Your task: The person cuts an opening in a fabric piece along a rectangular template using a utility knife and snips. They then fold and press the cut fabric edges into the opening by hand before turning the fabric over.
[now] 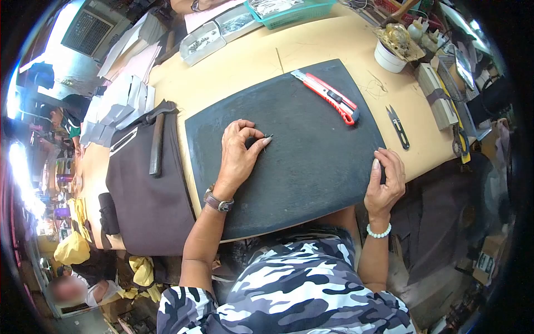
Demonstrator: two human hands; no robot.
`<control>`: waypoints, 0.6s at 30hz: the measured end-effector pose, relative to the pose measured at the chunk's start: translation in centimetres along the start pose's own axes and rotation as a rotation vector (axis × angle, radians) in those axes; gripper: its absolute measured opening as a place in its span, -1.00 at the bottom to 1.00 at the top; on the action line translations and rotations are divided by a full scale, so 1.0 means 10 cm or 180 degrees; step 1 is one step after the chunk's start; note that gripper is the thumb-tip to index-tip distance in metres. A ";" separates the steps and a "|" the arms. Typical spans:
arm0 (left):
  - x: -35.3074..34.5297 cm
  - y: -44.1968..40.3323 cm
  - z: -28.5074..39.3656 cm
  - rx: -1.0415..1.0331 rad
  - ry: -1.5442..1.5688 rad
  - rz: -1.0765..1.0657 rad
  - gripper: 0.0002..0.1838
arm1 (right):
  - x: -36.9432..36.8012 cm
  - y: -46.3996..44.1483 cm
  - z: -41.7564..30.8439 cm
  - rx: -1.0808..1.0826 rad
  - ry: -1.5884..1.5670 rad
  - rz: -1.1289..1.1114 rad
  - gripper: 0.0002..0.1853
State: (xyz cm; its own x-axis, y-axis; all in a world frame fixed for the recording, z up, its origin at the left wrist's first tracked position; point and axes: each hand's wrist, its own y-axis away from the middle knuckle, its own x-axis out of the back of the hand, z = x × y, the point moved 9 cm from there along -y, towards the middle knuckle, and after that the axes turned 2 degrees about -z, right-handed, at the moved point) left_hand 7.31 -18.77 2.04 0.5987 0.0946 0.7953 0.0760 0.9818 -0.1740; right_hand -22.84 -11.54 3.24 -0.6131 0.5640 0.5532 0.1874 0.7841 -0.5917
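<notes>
My left hand, with a watch at the wrist, is over the left-middle part of a dark board. Its thumb and index finger pinch a small dark item, too small to name. At the board's right edge is my right hand, wearing a pale bead bracelet; its fingers are curled together, and whatever they hold, if anything, is hidden. A red utility knife lies on the upper right of the board. Thread snips lie beyond the board's right edge.
Dark folded cloth with a hammer on it lies at left, near stacked white papers. Clear trays and a green basket stand at the back. A white tub is at back right. Other people are nearby.
</notes>
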 end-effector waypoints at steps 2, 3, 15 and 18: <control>-0.02 0.00 0.03 -0.0132 -0.0037 0.0081 -0.84 | 0.00 0.01 0.01 -0.0014 -0.0015 0.0013 -0.85; -0.02 0.02 0.04 -0.0187 -0.0059 0.0124 -0.83 | 0.01 0.02 0.01 -0.0024 0.0008 0.0010 -0.85; 0.33 -0.15 -0.17 0.0058 0.0473 0.0336 -0.83 | -0.04 -0.06 -0.10 0.0061 0.0283 -0.0249 -0.87; 0.30 -0.19 -0.25 0.0318 0.0792 0.0246 -0.80 | -0.21 -0.15 -0.46 0.0371 0.0465 -0.0711 -0.84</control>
State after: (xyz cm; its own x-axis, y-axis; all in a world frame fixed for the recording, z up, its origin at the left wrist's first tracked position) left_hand 11.00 -20.79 3.31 0.7780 0.1386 0.6128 -0.0490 0.9858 -0.1607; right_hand -18.32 -12.74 5.69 -0.5106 0.4186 0.7510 -0.0346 0.8628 -0.5044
